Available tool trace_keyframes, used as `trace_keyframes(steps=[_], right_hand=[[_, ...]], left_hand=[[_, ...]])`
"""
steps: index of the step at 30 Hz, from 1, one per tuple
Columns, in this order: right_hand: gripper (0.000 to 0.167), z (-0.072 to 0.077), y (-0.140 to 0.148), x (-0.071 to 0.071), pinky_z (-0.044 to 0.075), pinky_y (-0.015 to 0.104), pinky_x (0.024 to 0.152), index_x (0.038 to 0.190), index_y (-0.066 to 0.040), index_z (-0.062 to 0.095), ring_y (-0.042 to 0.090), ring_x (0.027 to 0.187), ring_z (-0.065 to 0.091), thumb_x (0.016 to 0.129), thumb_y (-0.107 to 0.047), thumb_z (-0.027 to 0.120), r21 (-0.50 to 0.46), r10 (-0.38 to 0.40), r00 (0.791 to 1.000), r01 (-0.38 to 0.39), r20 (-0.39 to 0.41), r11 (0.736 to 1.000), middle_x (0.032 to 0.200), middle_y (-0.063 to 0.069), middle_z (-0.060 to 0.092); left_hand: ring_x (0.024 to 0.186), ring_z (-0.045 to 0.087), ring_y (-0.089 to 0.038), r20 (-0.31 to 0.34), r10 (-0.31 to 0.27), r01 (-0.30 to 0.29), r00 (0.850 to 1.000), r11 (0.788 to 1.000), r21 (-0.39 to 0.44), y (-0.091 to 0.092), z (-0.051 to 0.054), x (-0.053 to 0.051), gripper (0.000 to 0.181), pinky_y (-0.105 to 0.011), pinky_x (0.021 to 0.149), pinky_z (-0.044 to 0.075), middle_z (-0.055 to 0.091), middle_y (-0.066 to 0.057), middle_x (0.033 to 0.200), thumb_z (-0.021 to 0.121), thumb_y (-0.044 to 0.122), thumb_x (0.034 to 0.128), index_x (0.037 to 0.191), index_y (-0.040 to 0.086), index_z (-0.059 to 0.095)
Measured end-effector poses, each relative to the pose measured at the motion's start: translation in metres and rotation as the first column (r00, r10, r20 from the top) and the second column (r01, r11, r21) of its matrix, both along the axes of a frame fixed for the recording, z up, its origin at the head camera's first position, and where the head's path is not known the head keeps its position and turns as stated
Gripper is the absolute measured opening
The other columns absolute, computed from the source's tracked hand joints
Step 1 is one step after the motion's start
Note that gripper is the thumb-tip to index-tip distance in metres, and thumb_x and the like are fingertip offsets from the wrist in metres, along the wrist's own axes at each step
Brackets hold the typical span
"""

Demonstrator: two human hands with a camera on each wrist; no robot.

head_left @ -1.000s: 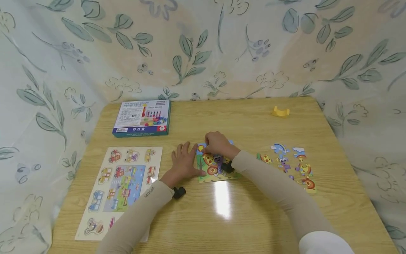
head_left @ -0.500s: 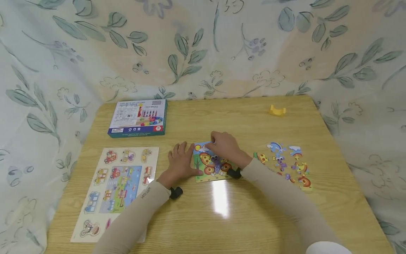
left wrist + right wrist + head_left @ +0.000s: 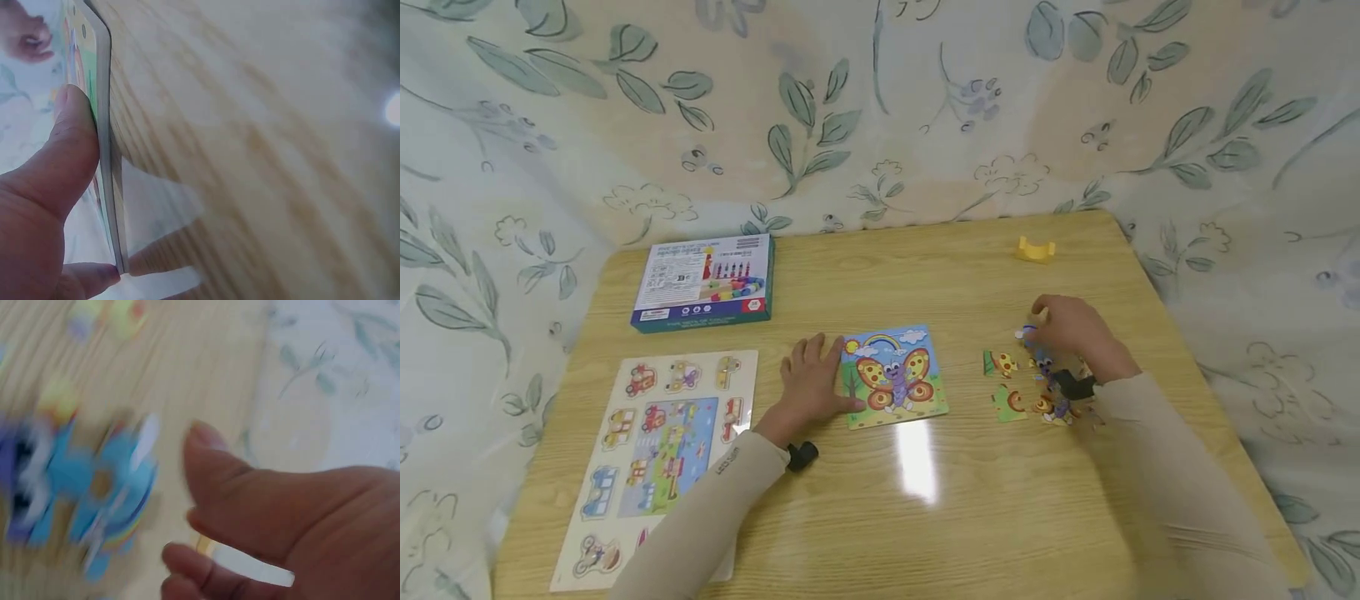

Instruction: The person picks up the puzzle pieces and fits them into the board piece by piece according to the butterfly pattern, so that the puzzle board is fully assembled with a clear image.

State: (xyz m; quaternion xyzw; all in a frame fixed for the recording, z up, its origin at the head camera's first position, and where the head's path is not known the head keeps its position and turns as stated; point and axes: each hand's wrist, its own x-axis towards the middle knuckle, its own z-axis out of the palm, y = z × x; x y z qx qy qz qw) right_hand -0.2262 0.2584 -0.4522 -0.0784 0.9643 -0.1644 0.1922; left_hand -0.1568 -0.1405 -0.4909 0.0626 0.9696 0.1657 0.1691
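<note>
floral cloth (image 3: pixel 880 125) hangs behind a wood-grain tabletop (image 3: pixel 850 517), which i survey at a remove. the left grip (image 3: pixel 808 392) stands with thumb and fingers spread apart, steadying the left side of the butterfly board (image 3: pixel 895 379); the board lies flat, touching that grip on its right. as the left wrist view details, the thumb overlaps the board's face and a fingertip meets one end of its edge. the right grip (image 3: pixel 1075 333) hangs over the loose pieces, its fingers bent and its thumb apart from them; i make out nothing clasped between.

progress: the butterfly picture reads as whole, with sun, rainbow, clouds and wings. since like motifs recur on the loose pieces, i judge it a printed guide and the matching to be near its beginning; any seams would be too fine for me to tell.

remaining: the rainbow piece (image 3: pixel 134 481), just beside the right thumb; the purple-faced piece (image 3: pixel 25 481), farther from it; the yellow-wing piece (image 3: pixel 1000 363) and the green-bordered piece (image 3: pixel 1009 404), both left of the right grip. others lie partly hidden beneath that grip, so i cannot give a count.

periphery: the vehicle board (image 3: pixel 625 525) lies left of the left grip; the printed box (image 3: pixel 700 279) rests beyond it; the yellow arch (image 3: pixel 1036 252) stands beyond the right grip.
</note>
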Motion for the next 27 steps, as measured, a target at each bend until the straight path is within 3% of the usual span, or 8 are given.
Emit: trace_keyframes(steps=[5,9,14,17,22,27], right_hand=[[0.044,-0.011,0.015,-0.001,0.048,0.051,0.077,0.112,0.006,0.057,0.035,0.087,0.057,0.084,-0.025,0.073,0.063,0.052,0.999,-0.053,0.017,0.997,0.101,0.024,0.061],[0.036,-0.018,0.016,-0.003,0.044,0.044,0.072,0.102,0.004,0.054,0.031,0.083,0.049,0.084,-0.020,0.074,0.032,0.051,0.998,-0.051,-0.020,0.998,0.093,0.019,0.055],[0.022,-0.010,-0.001,-0.013,0.039,0.036,0.063,0.092,-0.001,0.050,0.025,0.073,0.047,0.090,-0.014,0.067,-0.059,0.049,0.996,-0.053,-0.068,0.997,0.084,0.013,0.054],[0.013,-0.001,-0.026,-0.018,0.039,0.034,0.060,0.092,-0.003,0.051,0.021,0.067,0.048,0.093,-0.011,0.061,-0.156,0.088,0.990,-0.104,-0.109,0.982,0.082,0.011,0.059],[0.009,0.013,-0.088,-0.020,0.041,0.033,0.064,0.091,-0.006,0.056,0.019,0.070,0.051,0.094,-0.012,0.062,-0.304,0.218,0.968,-0.247,-0.127,0.920,0.084,0.009,0.061],[0.009,0.001,-0.147,-0.022,0.045,0.030,0.066,0.093,-0.010,0.060,0.018,0.072,0.057,0.093,-0.018,0.064,-0.359,0.342,0.937,-0.345,-0.074,0.868,0.087,0.006,0.064]], left_hand=[[0.145,0.003,-0.044,0.013,0.000,0.000,1.000,1.000,0.001,0.000,0.000,0.000,0.114,-0.070,0.110,0.008,0.010,-0.017,0.159,0.078,0.062,0.0666,0.155,0.022,0.018],[0.145,0.002,-0.044,0.024,0.012,-0.012,1.000,1.000,0.000,0.001,0.002,0.000,0.113,-0.069,0.110,0.007,0.009,-0.017,0.159,0.078,0.061,0.0670,0.155,0.025,0.016],[0.144,0.006,-0.044,0.021,0.031,-0.030,0.999,0.999,-0.030,0.003,0.003,-0.002,0.114,-0.069,0.110,0.010,0.010,-0.017,0.158,0.077,0.064,0.0665,0.155,0.028,0.015],[0.143,0.009,-0.046,0.017,0.033,-0.033,0.999,0.999,-0.030,0.005,0.005,-0.003,0.113,-0.070,0.109,0.012,0.012,-0.017,0.157,0.076,0.064,0.0667,0.155,0.028,0.016],[0.140,0.013,-0.047,0.015,0.039,-0.039,0.999,0.999,-0.032,0.009,0.008,-0.005,0.110,-0.070,0.108,0.015,0.015,-0.019,0.155,0.077,0.062,0.0678,0.154,0.029,0.018],[0.137,0.018,-0.046,0.014,0.049,-0.049,0.999,0.998,-0.040,0.011,0.011,-0.007,0.109,-0.068,0.107,0.019,0.017,-0.018,0.153,0.077,0.063,0.0673,0.154,0.029,0.020]])
